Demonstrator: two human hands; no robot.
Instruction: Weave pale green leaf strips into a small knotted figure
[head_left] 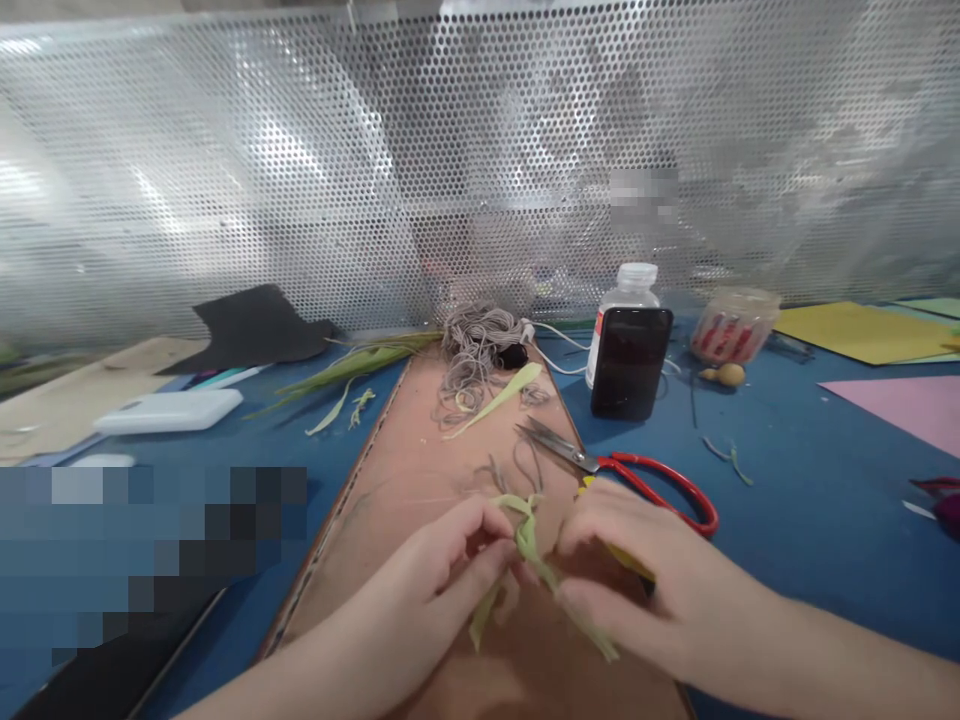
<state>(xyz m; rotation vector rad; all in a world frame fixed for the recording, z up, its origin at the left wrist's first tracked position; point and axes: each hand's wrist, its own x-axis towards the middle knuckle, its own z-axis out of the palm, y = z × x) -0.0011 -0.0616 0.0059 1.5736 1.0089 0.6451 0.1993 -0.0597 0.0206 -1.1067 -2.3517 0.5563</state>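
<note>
Pale green leaf strips, twisted or knotted together, hang over the leather-covered board with loose ends pointing down. Thumb and forefinger of my left hand are closed on them in a pinch. At the strips' right side, my right hand is curved with a gap between thumb and forefinger; a tail of the strip passes by its thumb. Partly hidden beneath that hand is a yellow object whose kind I cannot make out. Just beyond lie red-handled scissors, blades half over the board.
The tan board runs away from me across a blue table. On its far end sits tangled grey cord beside a loose leaf piece. A phone leans on a bottle. A perforated metal screen stands behind.
</note>
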